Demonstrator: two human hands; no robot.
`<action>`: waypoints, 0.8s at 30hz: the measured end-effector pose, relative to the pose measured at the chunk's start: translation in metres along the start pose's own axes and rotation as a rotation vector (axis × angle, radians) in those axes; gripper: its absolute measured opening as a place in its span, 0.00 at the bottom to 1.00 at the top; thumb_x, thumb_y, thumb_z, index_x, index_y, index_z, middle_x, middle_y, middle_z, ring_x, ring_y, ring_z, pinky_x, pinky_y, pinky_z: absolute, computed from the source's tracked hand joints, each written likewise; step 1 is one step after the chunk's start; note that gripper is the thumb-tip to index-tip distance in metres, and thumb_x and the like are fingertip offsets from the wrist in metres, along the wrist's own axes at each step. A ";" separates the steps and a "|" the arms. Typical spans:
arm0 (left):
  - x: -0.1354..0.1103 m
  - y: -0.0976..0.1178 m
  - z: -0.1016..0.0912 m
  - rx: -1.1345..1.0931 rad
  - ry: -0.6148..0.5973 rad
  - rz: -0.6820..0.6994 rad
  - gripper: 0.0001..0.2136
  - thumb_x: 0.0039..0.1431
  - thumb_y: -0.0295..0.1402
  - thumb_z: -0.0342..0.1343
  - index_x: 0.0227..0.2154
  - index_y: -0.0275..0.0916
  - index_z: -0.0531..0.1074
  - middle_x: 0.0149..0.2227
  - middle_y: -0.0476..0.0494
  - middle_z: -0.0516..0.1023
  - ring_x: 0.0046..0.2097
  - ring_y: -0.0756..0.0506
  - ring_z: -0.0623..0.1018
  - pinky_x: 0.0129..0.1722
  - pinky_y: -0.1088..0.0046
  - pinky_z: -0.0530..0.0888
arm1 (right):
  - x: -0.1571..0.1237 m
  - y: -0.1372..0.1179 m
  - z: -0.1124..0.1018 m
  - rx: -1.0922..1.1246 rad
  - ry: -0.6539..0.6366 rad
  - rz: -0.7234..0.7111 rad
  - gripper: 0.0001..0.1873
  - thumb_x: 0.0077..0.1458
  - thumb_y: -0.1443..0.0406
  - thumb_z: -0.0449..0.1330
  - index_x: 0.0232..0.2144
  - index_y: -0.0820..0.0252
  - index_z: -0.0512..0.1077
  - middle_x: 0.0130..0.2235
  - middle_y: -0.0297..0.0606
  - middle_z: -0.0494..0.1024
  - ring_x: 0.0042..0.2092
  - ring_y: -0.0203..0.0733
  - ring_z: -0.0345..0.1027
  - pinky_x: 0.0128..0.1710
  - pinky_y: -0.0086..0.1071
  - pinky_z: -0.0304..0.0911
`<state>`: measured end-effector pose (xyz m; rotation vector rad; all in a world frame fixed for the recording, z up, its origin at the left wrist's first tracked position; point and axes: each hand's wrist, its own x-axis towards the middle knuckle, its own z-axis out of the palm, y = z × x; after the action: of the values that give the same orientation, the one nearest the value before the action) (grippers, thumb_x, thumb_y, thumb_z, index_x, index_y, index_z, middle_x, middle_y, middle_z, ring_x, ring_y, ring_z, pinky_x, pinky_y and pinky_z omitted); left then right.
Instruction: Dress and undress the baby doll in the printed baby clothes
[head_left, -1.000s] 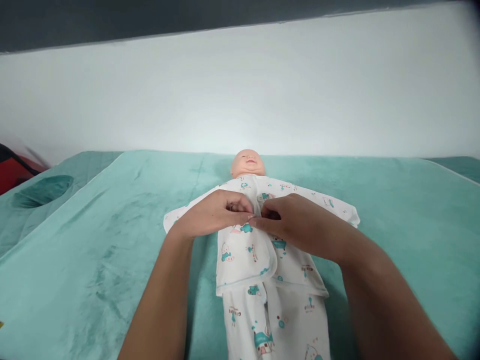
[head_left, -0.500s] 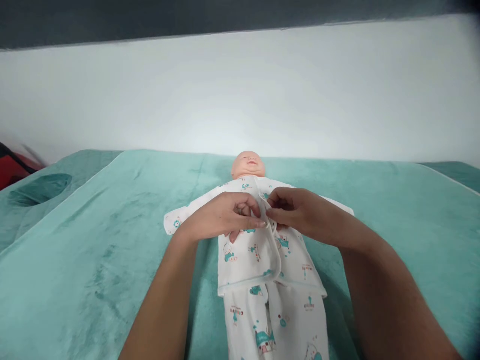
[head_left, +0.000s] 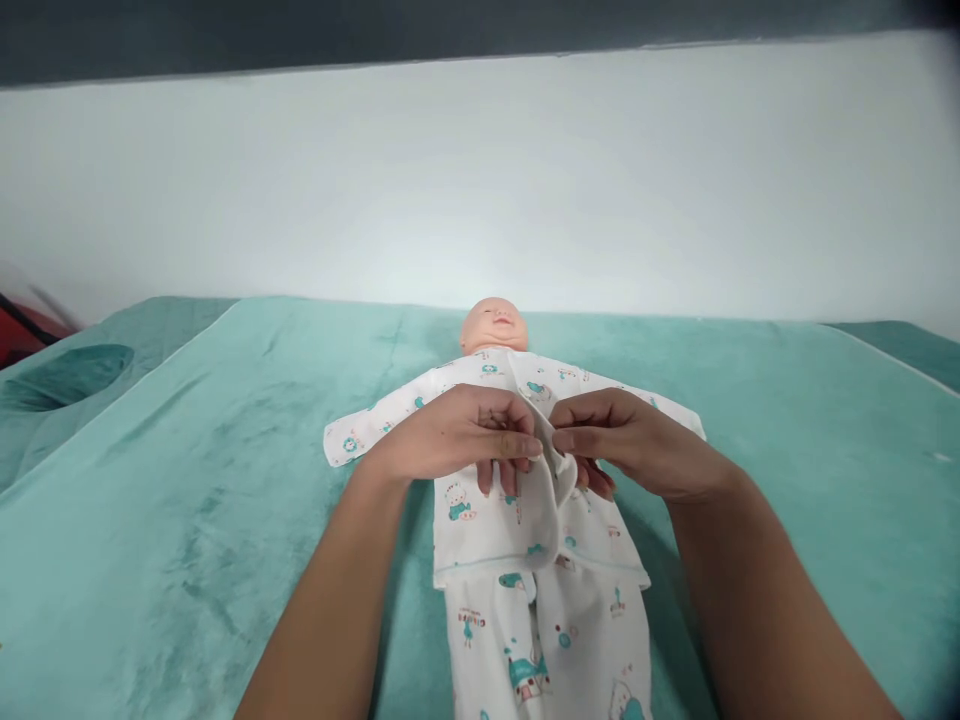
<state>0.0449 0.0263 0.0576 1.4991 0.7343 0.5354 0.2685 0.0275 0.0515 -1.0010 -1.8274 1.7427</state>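
Observation:
A baby doll [head_left: 493, 326] lies on its back, head away from me, both arms spread. It wears a white printed jacket [head_left: 472, 535] with long sleeves over matching trousers [head_left: 592, 640]. At the chest, my left hand [head_left: 480, 435] pinches the jacket's front edge between thumb and forefinger, its other fingers hanging loosely below. Close beside it, my right hand [head_left: 611, 435] pinches the facing front edge of the jacket. Between the hands the two edges stand raised and slightly apart. Any fastener at the fingertips is too small to make out.
A teal plush cover [head_left: 187, 520] spreads under the doll. At the left, the padded surface has a dark oval hollow [head_left: 71, 378]. Behind stands a white wall [head_left: 480, 190] with a dark band on top. A red and black object [head_left: 22, 330] shows at the left edge.
Both hands have shifted slightly to the right along the jacket front. The raised edges between them now stand further open. The view has moved a little.

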 end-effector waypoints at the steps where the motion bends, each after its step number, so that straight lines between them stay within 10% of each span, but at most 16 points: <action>1: 0.000 -0.001 0.000 -0.046 0.008 0.014 0.07 0.56 0.36 0.60 0.30 0.37 0.73 0.27 0.47 0.78 0.26 0.50 0.78 0.23 0.77 0.74 | 0.001 0.002 0.000 0.039 0.004 -0.019 0.14 0.56 0.57 0.63 0.25 0.62 0.71 0.21 0.32 0.71 0.21 0.31 0.64 0.19 0.24 0.59; 24: 0.005 -0.006 0.007 -0.167 0.016 0.040 0.09 0.56 0.33 0.62 0.31 0.37 0.67 0.23 0.47 0.79 0.23 0.48 0.78 0.23 0.75 0.76 | 0.008 0.015 0.003 0.129 0.005 -0.061 0.16 0.55 0.56 0.64 0.24 0.62 0.70 0.18 0.29 0.70 0.19 0.31 0.66 0.16 0.22 0.54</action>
<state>0.0525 0.0254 0.0508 1.3574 0.6564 0.6250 0.2642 0.0303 0.0350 -0.8892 -1.7002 1.7947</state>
